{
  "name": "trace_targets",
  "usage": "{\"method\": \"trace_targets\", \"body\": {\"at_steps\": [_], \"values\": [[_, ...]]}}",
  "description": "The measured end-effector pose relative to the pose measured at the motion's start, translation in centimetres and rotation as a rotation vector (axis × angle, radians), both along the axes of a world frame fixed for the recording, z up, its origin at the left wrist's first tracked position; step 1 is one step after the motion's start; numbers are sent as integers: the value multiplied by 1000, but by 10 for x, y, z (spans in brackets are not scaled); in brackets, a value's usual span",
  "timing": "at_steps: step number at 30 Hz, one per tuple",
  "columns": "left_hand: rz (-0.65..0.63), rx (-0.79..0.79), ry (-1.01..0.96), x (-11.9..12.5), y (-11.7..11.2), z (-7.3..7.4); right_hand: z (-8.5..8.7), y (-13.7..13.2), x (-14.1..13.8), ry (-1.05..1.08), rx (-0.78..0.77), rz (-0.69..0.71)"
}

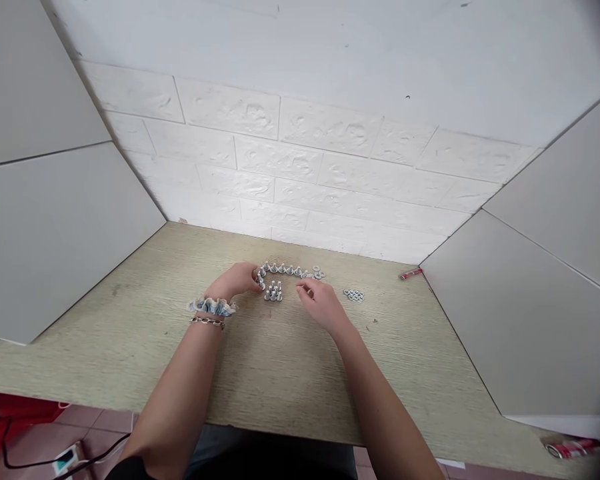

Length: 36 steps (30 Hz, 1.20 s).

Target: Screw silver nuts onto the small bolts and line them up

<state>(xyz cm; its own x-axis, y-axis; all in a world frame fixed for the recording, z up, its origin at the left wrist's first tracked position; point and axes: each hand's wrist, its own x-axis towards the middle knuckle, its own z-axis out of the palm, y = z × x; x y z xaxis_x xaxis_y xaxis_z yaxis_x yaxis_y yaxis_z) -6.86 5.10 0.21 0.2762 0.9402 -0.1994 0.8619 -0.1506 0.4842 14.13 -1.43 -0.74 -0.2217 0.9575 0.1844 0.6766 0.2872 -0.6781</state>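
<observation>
The left fingers (253, 275) curl in against the end of a curved row of bolts (283, 269); whether they pinch one, I cannot tell. The right fingers (303, 287) hang loose and slightly spread, grasping nothing, just above the tabletop (280, 363) and near the row's right end.

The bolts stand upright along the arc, with a few washers (318, 272) at its right end. Below the arc, a small cluster of upright bolts (273, 292) stands between the left hand (235, 280) and the right hand (323, 307). Further right, beyond the right hand, a tight group of nuts (354, 295) lies flat.

A scrunchie (211, 307) and a chain bracelet (207, 322) circle the left arm at the wrist. Near the tabletop's far right corner, a red stick (411, 273) lies beside a grey panel (545, 313). Another grey panel (65, 233) stands at left, and a white brick wall (300, 167) rises behind. Past the near edge, a black cable (65, 453) crosses a tiled floor (93, 427).
</observation>
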Motion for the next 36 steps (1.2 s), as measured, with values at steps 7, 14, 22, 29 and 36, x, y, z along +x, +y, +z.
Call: {"method": "trace_targets", "body": {"at_steps": [7, 14, 22, 29, 36], "values": [[-51, -13, 3, -1, 0, -3, 1, -1, 0, -23, -18, 14], [-78, -56, -58, -3, 3, -7, 2, -3, 1, -28, -62, 16], [-122, -76, -86, -4, 2, -7, -6, 1, -2, -50, -69, -5], [-130, -77, -82, -4, 1, -4, -14, -3, -15, -75, -5, 70], [1, -35, 130, -6, -2, 2, -32, 2, -33, 9, 42, -9]]}}
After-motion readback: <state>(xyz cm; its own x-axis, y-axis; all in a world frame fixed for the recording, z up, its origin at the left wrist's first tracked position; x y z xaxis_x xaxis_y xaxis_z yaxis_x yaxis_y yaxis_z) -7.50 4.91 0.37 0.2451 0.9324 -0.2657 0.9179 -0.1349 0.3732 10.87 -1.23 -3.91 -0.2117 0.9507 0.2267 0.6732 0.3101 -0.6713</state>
